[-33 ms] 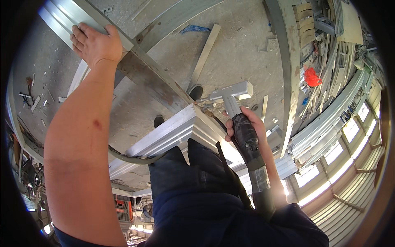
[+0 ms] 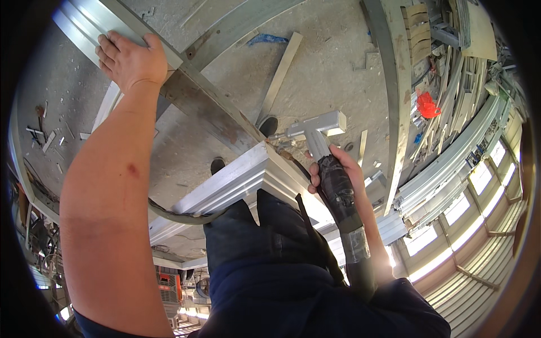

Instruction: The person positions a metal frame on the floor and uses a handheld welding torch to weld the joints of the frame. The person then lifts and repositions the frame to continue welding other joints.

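My left hand [image 2: 134, 61] lies on a ribbed silver metal profile [image 2: 84, 22] at the upper left. Its fingers are stretched over the surface and the thumb points along the edge. Under the profile's end runs a grey metal beam [image 2: 211, 107], with brown stains. My right hand [image 2: 338, 166] is wrapped around the dark taped handle of a welding gun [image 2: 315, 132] with a silver T-shaped head. The gun's thin nozzle points left, close to where the beam meets the corner of another ribbed silver profile [image 2: 225, 180]. Whether the tip touches that joint I cannot tell.
A dark cable [image 2: 186, 217] passes along the near profile in front of my legs. On the concrete floor lie a flat metal strip [image 2: 282, 76] and a blue scrap [image 2: 267, 39]. A long beam [image 2: 397, 96], stacked profiles [image 2: 451, 174] and a red bag [image 2: 428, 105] are at the right.
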The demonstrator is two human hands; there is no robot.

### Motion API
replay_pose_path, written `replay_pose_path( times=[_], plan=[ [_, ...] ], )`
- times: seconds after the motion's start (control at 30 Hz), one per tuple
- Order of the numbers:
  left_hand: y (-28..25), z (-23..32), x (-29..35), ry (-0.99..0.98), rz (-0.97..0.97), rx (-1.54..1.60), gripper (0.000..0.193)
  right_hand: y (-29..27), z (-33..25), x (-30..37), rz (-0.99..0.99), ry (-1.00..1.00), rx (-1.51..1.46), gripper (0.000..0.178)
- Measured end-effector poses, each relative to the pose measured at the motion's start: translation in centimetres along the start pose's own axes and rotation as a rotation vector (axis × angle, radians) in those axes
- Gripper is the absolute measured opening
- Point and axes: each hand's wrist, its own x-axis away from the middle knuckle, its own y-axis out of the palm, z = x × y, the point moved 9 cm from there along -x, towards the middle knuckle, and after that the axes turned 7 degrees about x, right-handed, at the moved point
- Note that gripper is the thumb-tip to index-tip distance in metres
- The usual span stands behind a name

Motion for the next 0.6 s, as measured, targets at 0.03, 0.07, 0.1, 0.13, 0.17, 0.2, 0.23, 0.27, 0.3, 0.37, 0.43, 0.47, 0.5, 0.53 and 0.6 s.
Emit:
replay_pose_path(
  times=[0.03,0.07,0.1,0.13,0.17,0.2,0.23,0.27,0.3,0.37,0.43,0.47,0.5,0.53,0.6],
  plan=[
    [0.0,-0.03,-0.07,0.004,0.004,-0.001,0.083,0.09,-0.02,-0.01,0.002,0.006,-0.006,0.055],
    [-0.02,-0.03,-0.12,0.007,0.008,-0.002,0.083,0.13,-0.01,-0.02,0.005,0.013,-0.015,0.055],
    [0.0,0.02,-0.12,0.008,0.009,0.002,0.083,0.12,0.01,-0.05,0.008,0.017,-0.023,0.055],
    [0.01,0.07,-0.12,0.009,0.01,0.005,0.083,0.07,0.05,-0.1,0.011,0.022,-0.032,0.055],
    [0.04,0.1,-0.09,0.009,0.01,0.009,0.083,0.01,0.06,-0.15,0.011,0.02,-0.031,0.055],
    [0.09,0.12,-0.15,0.012,0.011,0.006,0.083,0.01,-0.01,-0.23,0.011,0.018,-0.029,0.055],
    [0.14,0.11,-0.22,0.014,0.012,0.004,0.083,0.01,-0.07,-0.3,0.01,0.015,-0.027,0.054],
    [0.18,0.13,-0.29,0.017,0.013,0.002,0.083,0.02,-0.1,-0.36,0.008,0.017,-0.018,0.054],
    [0.17,0.19,-0.25,0.021,0.012,0.001,0.083,-0.03,-0.1,-0.33,0.006,0.02,-0.008,0.053],
    [0.14,0.37,-0.16,0.031,0.01,-0.002,0.083,-0.09,-0.08,-0.3,0.006,0.029,-0.019,0.052],
    [0.07,0.3,-0.2,0.029,0.014,0.005,0.083,0.02,0.0,-0.32,0.009,0.041,-0.06,0.05],
    [0.06,0.25,-0.22,0.028,0.015,0.008,0.083,0.01,0.01,-0.38,0.002,0.035,-0.031,0.051],
    [0.09,0.26,-0.26,0.03,0.018,0.005,0.083,-0.14,0.01,-0.45,-0.004,0.027,-0.002,0.052],
    [0.13,0.22,-0.31,0.032,0.02,0.002,0.083,-0.24,-0.01,-0.49,-0.011,0.019,0.027,0.053],
    [0.24,0.16,-0.34,0.03,0.022,-0.001,0.083,-0.39,-0.01,-0.49,-0.01,0.016,0.026,0.053]
  ],
)
